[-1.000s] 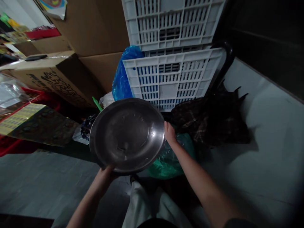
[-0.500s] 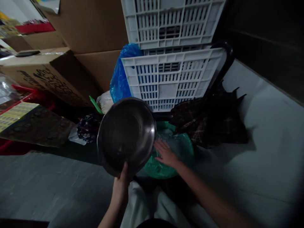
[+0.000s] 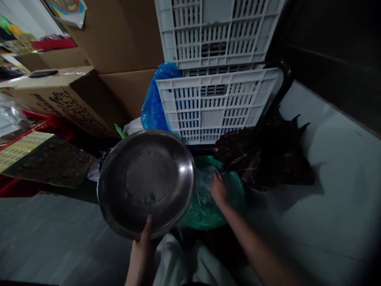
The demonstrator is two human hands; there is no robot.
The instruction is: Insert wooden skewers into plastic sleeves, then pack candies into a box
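Note:
My left hand [image 3: 142,246] grips the near rim of a round stainless steel basin [image 3: 145,178], its thumb over the edge and its other fingers hidden underneath. The basin is tilted toward me, and only dents and glare show inside it. To its right stands a bin lined with a green plastic bag [image 3: 205,216]. Crumpled clear plastic [image 3: 205,178] lies in the bin's mouth. Over it is my right hand [image 3: 219,189], its fingers curled closed on the clear plastic, the fingertips partly hidden.
White plastic crates [image 3: 218,105] stand ahead, with a blue plastic bag [image 3: 159,101] at their left. A dark folded umbrella [image 3: 264,155] leans right of the bin. Cardboard boxes [image 3: 80,103] and a red crate [image 3: 61,125] occupy the left. A black handle [image 3: 282,75] rises beside the crates.
The basin has come nearer and to the left in my left hand. My right hand has moved right and deeper over the bin, and its spread fingers have closed.

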